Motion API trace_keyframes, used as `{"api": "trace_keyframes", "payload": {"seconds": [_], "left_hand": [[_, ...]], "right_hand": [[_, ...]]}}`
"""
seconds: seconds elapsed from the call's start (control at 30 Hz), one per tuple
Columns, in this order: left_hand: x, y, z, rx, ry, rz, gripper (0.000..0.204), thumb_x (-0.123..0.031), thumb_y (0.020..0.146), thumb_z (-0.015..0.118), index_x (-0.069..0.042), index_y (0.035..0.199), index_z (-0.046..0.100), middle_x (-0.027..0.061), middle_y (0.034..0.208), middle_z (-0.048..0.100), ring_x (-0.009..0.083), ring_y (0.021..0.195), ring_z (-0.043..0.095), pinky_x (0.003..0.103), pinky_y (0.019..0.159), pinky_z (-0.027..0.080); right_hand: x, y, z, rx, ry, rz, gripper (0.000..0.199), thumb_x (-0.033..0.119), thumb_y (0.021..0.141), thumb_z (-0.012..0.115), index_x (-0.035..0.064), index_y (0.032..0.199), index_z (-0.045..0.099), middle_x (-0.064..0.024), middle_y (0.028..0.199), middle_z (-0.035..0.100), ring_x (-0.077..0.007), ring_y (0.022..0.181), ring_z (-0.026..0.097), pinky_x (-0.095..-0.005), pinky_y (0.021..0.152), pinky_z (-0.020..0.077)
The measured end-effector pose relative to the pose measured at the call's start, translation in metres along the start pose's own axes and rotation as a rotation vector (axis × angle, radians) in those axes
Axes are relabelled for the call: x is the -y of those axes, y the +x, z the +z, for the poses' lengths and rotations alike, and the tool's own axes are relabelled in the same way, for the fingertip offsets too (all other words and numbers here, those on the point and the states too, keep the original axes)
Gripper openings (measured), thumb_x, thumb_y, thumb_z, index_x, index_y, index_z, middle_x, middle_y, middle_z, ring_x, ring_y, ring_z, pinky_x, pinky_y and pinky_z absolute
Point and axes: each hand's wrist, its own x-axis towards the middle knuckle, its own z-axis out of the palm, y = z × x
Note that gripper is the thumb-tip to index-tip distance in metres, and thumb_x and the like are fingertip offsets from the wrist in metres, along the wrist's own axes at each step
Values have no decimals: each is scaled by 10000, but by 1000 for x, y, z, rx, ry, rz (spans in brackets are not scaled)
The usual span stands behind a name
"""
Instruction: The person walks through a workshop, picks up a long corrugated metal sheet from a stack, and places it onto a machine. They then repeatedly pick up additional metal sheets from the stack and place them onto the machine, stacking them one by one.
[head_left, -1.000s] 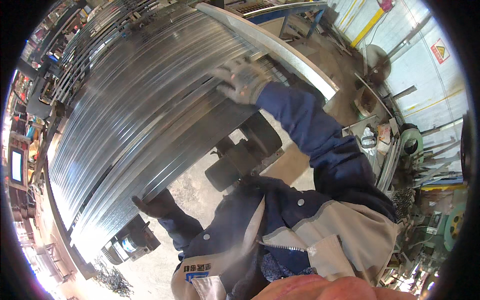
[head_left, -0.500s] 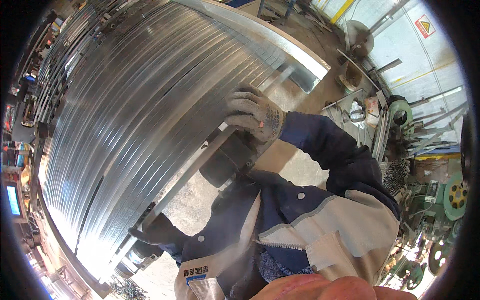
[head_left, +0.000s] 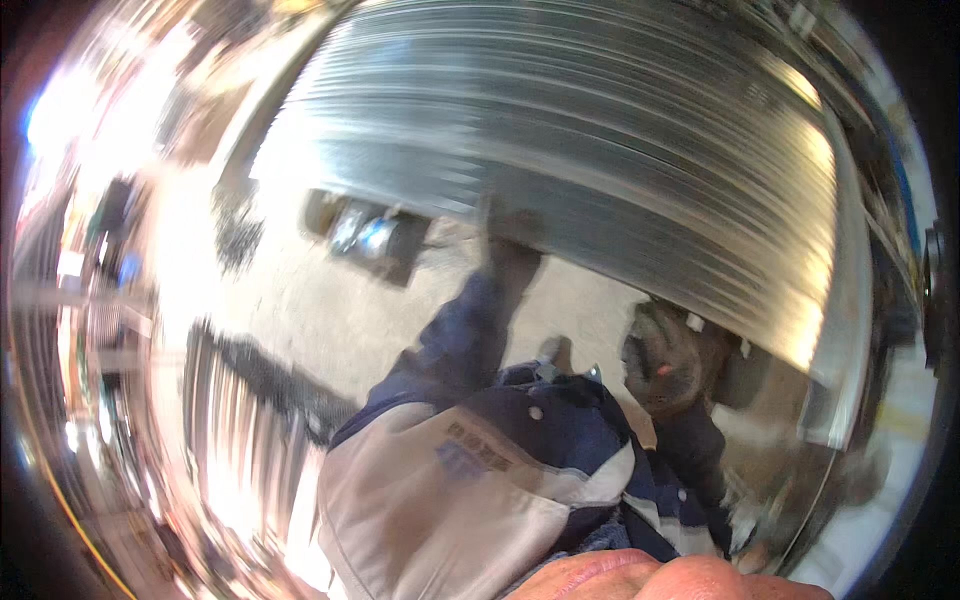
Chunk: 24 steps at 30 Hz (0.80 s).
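The whole scene is smeared with motion, so fine detail is lost. A big stack of ribbed metal sheet point(head_left: 600, 150), bright galvanised steel with long parallel ridges, arches across the upper half of the view and curves down the right side, catching hard glare along its edge. Its lower edge hangs over a pale, dusty concrete floor point(head_left: 330, 310).

The left hand point(head_left: 512, 235), in a dark glove, reaches up at the end of a navy sleeve and meets the underside edge of the sheet near the middle; blur hides the fingers, so I cannot tell whether they are curled round the edge or only pressed flat against it. The right hand point(head_left: 665, 355), in a worn grey-brown work glove with a small reddish patch, sits just under the sheet's edge further right, fingers bent in a loose curl; whether it truly has hold of the metal is not clear.

Below the sheet, to the left, a dark blocky support point(head_left: 375, 235) with shiny round parts stands on the floor. The jacket is navy and light grey cloth.
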Motion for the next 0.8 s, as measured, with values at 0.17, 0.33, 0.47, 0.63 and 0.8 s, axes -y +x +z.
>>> {"api": "trace_keyframes", "payload": {"seconds": [0.17,0.33,0.47,0.63,0.8], "left_hand": [[-5,-56,10,215,358,34,881,-701,937,517,-55,1508,334,189,1478,456,357,1322,501,558,1064,455],[-10,-169,-74,-314,452,-5,654,-469,1013,544,-65,1488,349,237,1375,536,367,1214,597,502,1004,520],[-17,-286,-176,-532,259,-15,403,-396,1020,528,-91,1278,473,205,1216,600,383,1118,632,491,934,544],[-11,-391,-245,-778,266,84,545,-404,1033,500,-26,1413,405,274,1345,537,426,1207,584,498,1004,513],[-30,-410,-272,-697,229,93,643,-392,1009,578,-3,1472,361,261,1338,557,390,1159,627,483,970,544]], "right_hand": [[-5,-4,11,91,-266,-129,422,154,907,644,-16,1290,594,-247,1180,644,-412,1090,635,-521,985,492],[-8,-8,17,123,-333,-150,497,226,903,694,11,1335,577,-257,1209,637,-424,1124,623,-486,948,521],[-4,-13,20,102,-406,-187,475,207,917,682,9,1336,577,-271,1235,628,-426,1182,603,-494,976,514],[50,1,31,92,-359,-393,448,187,919,678,11,1320,584,-260,1265,616,-424,1228,577,-497,1025,483],[84,84,109,-117,-345,-692,397,232,980,598,-1,1301,584,-235,1260,616,-403,1223,576,-491,1000,491]]}}
